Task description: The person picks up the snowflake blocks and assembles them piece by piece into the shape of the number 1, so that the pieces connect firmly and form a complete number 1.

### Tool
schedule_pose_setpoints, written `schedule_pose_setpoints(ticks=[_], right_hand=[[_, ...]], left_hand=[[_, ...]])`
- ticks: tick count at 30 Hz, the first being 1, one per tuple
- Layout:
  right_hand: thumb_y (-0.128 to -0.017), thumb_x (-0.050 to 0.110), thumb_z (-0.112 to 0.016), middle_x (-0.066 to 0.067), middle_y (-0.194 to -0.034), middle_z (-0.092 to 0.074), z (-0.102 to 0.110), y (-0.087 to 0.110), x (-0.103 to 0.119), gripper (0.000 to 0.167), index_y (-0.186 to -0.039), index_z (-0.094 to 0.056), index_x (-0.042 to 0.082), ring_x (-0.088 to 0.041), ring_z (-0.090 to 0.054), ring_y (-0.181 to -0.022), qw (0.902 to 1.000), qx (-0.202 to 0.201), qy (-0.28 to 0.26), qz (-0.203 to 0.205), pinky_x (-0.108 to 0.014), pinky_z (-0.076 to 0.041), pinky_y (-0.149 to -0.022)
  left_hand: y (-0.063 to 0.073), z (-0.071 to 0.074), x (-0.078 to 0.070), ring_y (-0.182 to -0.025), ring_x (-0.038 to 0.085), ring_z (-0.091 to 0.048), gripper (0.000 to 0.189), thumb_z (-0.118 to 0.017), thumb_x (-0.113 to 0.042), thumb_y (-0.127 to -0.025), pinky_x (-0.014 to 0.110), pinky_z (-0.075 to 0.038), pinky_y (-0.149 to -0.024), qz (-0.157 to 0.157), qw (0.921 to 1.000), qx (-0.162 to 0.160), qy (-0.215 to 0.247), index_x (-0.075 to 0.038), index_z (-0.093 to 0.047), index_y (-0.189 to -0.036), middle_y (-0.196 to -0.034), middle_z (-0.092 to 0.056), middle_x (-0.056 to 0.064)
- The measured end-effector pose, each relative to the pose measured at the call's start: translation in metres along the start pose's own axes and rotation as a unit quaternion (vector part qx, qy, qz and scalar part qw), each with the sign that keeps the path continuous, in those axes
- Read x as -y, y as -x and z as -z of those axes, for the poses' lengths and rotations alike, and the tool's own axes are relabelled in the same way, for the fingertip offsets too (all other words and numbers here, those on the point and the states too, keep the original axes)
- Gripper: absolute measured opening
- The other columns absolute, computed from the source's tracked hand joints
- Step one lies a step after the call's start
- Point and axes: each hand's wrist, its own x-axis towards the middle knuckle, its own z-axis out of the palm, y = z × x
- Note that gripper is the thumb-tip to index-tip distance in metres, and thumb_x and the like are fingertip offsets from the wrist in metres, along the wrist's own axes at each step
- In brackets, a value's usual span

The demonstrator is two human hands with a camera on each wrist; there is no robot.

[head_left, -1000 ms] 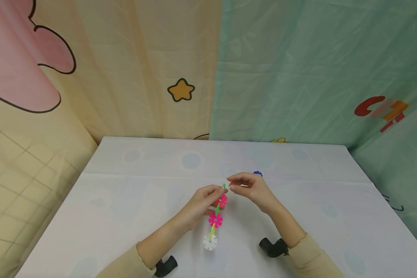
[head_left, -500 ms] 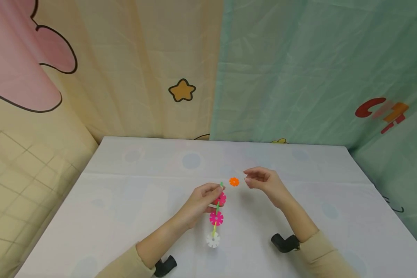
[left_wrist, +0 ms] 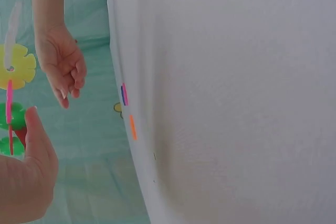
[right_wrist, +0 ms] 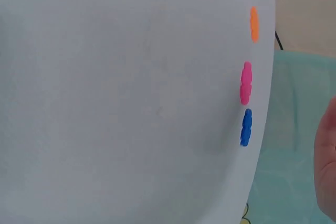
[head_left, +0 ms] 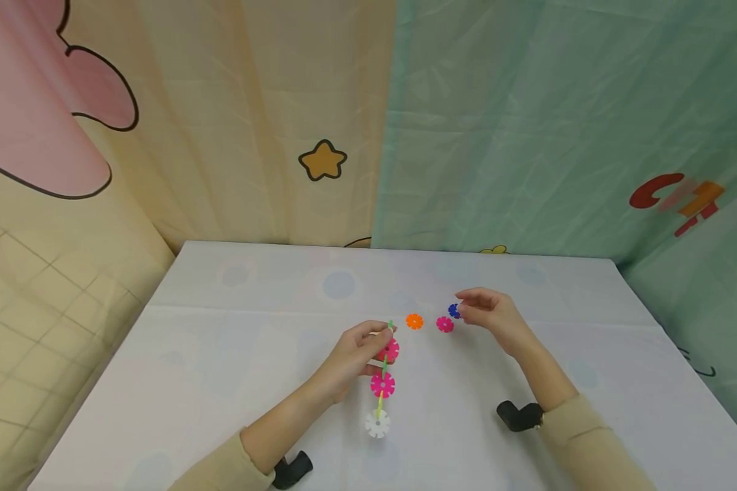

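Observation:
My left hand (head_left: 357, 358) pinches the upper end of a chain of notched plastic discs (head_left: 383, 386). Green, pink, yellow and white discs are slotted together at right angles, and the white disc (head_left: 377, 424) hangs lowest. In the left wrist view a yellow disc (left_wrist: 20, 66) of that chain shows beside the thumb. My right hand (head_left: 497, 319) hovers at the blue disc (head_left: 454, 311), its fingers loosely bent with nothing between them; the fingertips partly cover that disc. A loose pink disc (head_left: 445, 324) and an orange disc (head_left: 414, 321) lie just left of it.
A white cloth with pale dots covers the table (head_left: 233, 382). Its far edge meets a yellow and green curtain (head_left: 503, 136). Black wrist mounts (head_left: 518, 416) jut from both sleeves close over the tabletop.
My right hand has moved right and away from the chain, uncovering the orange and pink discs. My left hand and the chain have hardly moved.

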Motion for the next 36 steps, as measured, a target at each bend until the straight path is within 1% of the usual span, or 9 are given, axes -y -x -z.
schedule_pose_setpoints(ticks=[4,9,13,18,21,23,27,31,36], right_hand=[[-0.09,0.012,-0.062,0.001,-0.093,-0.06,0.008,-0.003,-0.006,0.046,-0.125,-0.047,-0.013,-0.018,-0.062,-0.089,0.9997,-0.006,-0.003,-0.024,-0.023,-0.051,-0.078],[-0.089,0.011,-0.063,0.0,-0.09,-0.059,0.016,-0.009,-0.015,0.046,-0.125,-0.046,-0.013,-0.019,-0.062,-0.087,0.9986,-0.009,0.003,-0.051,-0.023,-0.051,-0.077],[-0.089,0.01,-0.062,-0.005,-0.094,-0.059,0.017,-0.013,-0.02,0.044,-0.125,-0.048,-0.011,-0.018,-0.061,-0.087,0.9962,-0.017,0.032,-0.079,-0.022,-0.051,-0.077],[-0.089,0.013,-0.063,-0.008,-0.097,-0.06,0.017,-0.018,-0.026,0.042,-0.125,-0.051,-0.007,-0.016,-0.059,-0.084,0.9901,-0.032,0.081,-0.11,-0.022,-0.05,-0.075],[-0.088,0.012,-0.064,-0.009,-0.096,-0.06,0.016,-0.022,-0.03,0.042,-0.124,-0.053,-0.005,-0.016,-0.058,-0.082,0.9868,-0.042,0.102,-0.119,-0.023,-0.049,-0.073],[-0.087,0.012,-0.065,-0.011,-0.096,-0.058,0.016,-0.025,-0.032,0.041,-0.123,-0.054,-0.005,-0.017,-0.057,-0.082,0.9847,-0.047,0.117,-0.121,-0.022,-0.049,-0.073],[-0.086,0.012,-0.065,-0.012,-0.098,-0.057,0.013,-0.031,-0.034,0.041,-0.122,-0.055,-0.003,-0.019,-0.055,-0.083,0.9803,-0.054,0.145,-0.122,-0.022,-0.048,-0.072],[-0.085,0.012,-0.067,-0.012,-0.092,-0.056,0.009,-0.036,-0.033,0.04,-0.12,-0.057,-0.003,-0.021,-0.052,-0.08,0.9767,-0.05,0.177,-0.111,-0.022,-0.047,-0.068],[-0.083,0.013,-0.07,-0.01,-0.083,-0.053,0.005,-0.039,-0.033,0.038,-0.116,-0.059,-0.003,-0.021,-0.048,-0.074,0.9702,-0.047,0.218,-0.095,-0.024,-0.044,-0.062]], left_hand=[[0.001,0.0,0.0,-0.081,0.023,-0.063,0.042,-0.056,-0.028,-0.094,0.03,-0.052,-0.069,0.002,1.0,-0.005,0.004,-0.003,-0.05,-0.127,-0.09,-0.064,0.005],[0.0,0.0,0.001,-0.079,0.02,-0.062,0.04,-0.056,-0.026,-0.094,0.031,-0.053,-0.07,0.002,1.0,-0.007,0.005,-0.003,-0.05,-0.126,-0.09,-0.064,0.004],[-0.001,0.0,0.002,-0.078,0.015,-0.06,0.04,-0.057,-0.024,-0.093,0.031,-0.053,-0.071,-0.003,0.9999,-0.005,0.01,0.0,-0.051,-0.125,-0.093,-0.062,0.005],[-0.002,0.0,0.003,-0.08,0.013,-0.059,0.041,-0.057,-0.024,-0.093,0.031,-0.052,-0.071,-0.004,0.9999,-0.005,0.012,0.002,-0.052,-0.124,-0.102,-0.061,0.01],[-0.002,0.0,0.003,-0.082,0.014,-0.059,0.041,-0.057,-0.024,-0.093,0.031,-0.053,-0.071,-0.004,0.9999,-0.004,0.01,0.002,-0.052,-0.124,-0.104,-0.062,0.011],[-0.003,0.0,0.003,-0.083,0.014,-0.059,0.042,-0.057,-0.025,-0.094,0.032,-0.053,-0.071,-0.005,1.0,-0.003,0.007,0.002,-0.052,-0.125,-0.105,-0.062,0.012],[-0.003,0.001,0.003,-0.085,0.014,-0.058,0.042,-0.056,-0.025,-0.094,0.032,-0.053,-0.071,-0.007,0.9999,-0.002,0.007,0.002,-0.052,-0.125,-0.111,-0.06,0.017],[-0.003,0.0,0.003,-0.085,0.013,-0.058,0.042,-0.056,-0.025,-0.094,0.031,-0.053,-0.071,-0.009,0.9999,-0.002,0.008,0.003,-0.051,-0.125,-0.114,-0.059,0.021],[-0.004,0.0,0.004,-0.085,0.013,-0.057,0.042,-0.056,-0.026,-0.094,0.031,-0.053,-0.071,-0.01,0.9999,-0.002,0.007,0.002,-0.051,-0.125,-0.113,-0.059,0.02]])
